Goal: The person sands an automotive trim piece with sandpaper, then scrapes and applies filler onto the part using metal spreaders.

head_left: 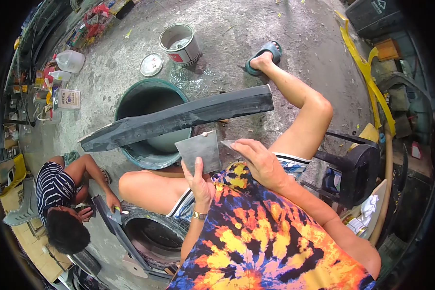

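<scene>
My left hand (199, 186) holds a flat grey plate (200, 151), thumb on its face and fingers beneath. A small beige dab of putty (205, 134) sits at the plate's far edge. My right hand (263, 164) is closed on a thin grey putty spreader (238, 148), just right of the plate; its pointed corner shows and the fingers hide the rest. Beyond both hands, a long dark grey panel (188, 116) with smeared patches rests across a green tub (152, 84). Neither hand touches the panel.
An open can (181, 46) and a round lid (151, 65) stand on the concrete floor ahead. Plastic jugs (70, 61) and a square tin (68, 98) are at left. Another person (63, 193) crouches at lower left over a dark strip beside a tire (152, 237). A black stool (357, 164) stands right.
</scene>
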`<control>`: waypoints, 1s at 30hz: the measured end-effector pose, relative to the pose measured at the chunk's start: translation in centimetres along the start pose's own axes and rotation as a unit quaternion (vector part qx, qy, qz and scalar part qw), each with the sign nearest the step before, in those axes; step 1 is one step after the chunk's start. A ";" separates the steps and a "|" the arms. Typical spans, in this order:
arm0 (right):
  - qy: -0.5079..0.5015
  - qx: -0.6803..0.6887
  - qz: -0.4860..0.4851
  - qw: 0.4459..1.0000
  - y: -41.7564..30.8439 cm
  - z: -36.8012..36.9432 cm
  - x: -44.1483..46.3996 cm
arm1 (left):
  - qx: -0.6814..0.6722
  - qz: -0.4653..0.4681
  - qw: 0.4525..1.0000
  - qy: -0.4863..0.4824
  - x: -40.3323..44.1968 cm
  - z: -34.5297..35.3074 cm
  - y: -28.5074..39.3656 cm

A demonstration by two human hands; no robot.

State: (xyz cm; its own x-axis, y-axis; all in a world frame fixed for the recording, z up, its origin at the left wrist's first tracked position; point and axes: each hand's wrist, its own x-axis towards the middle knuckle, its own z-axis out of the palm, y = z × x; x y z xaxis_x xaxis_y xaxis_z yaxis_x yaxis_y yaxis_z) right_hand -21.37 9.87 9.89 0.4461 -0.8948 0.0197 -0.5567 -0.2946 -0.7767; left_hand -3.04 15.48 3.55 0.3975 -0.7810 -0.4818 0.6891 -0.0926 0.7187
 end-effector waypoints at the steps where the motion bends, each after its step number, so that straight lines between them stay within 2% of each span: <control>1: -0.005 -0.010 -0.013 1.000 -0.1 0.2 0.0 | -0.001 0.000 1.000 0.014 -0.1 0.0 0.0; 4: -0.007 -0.042 -0.042 0.998 0.5 1.3 0.1 | 0.018 -0.018 0.999 -0.045 -0.6 0.4 0.5; 6: -0.004 -0.069 -0.050 0.996 0.9 1.5 0.2 | 0.023 -0.071 0.994 -0.074 -1.0 0.8 0.7; 9: -0.054 -0.087 -0.036 0.994 1.8 2.1 0.4 | 0.002 -0.145 0.982 -0.124 -0.3 0.7 -0.1; 12: -0.070 -0.075 -0.043 0.994 0.8 2.6 0.4 | 0.023 -0.168 0.981 -0.089 0.2 0.3 -1.4; 13: -0.075 -0.059 -0.047 0.994 -0.1 2.6 0.3 | 0.006 -0.122 0.987 -0.102 0.0 1.0 -1.6; 15: -0.081 -0.048 -0.089 0.992 -0.6 3.3 -0.1 | -0.008 -0.131 0.984 -0.118 -0.3 0.7 -2.0; 17: -0.080 -0.057 -0.077 0.992 -1.2 3.5 -0.3 | -0.005 -0.151 0.977 -0.150 -0.1 -1.7 -3.2; 20: -0.080 -0.062 -0.041 0.994 -1.5 4.0 -0.2 | 0.050 -0.176 0.969 -0.166 -0.1 -2.8 -4.0; 21: -0.083 -0.059 -0.025 0.994 -1.5 4.0 0.0 | 0.056 -0.170 0.975 -0.127 -0.6 -1.3 -3.5; 24: -0.088 -0.070 0.011 0.994 -1.2 4.3 0.4 | 0.093 -0.137 0.981 -0.098 -0.8 -0.9 -4.2; 25: -0.090 -0.077 0.021 0.993 -0.9 4.4 0.4 | 0.101 -0.152 0.980 -0.085 -1.1 -0.9 -4.4; 27: -0.066 -0.097 0.010 0.993 0.4 5.0 0.5 | 0.173 -0.210 0.958 -0.093 -1.4 -1.8 -4.3; 28: -0.054 -0.107 0.004 0.993 1.0 5.1 0.8 | 0.234 -0.182 0.946 -0.128 -1.7 -2.2 -4.1; 29: -0.077 -0.100 0.051 0.991 1.6 4.8 1.1 | 0.293 -0.152 0.931 -0.158 -2.0 -2.5 -3.9; 30: -0.055 -0.089 0.042 0.994 3.5 5.1 1.1 | 0.283 -0.156 0.933 -0.160 -2.5 -1.9 -2.9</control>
State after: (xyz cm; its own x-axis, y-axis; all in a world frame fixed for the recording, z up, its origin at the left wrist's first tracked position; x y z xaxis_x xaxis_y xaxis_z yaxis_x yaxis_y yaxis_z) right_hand -19.25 9.56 3.94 0.4621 -0.8791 -0.1170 -0.7054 -0.2844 -0.6493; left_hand -4.93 18.87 1.70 -0.0330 -0.7974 -0.6026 0.2746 -0.5869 0.7616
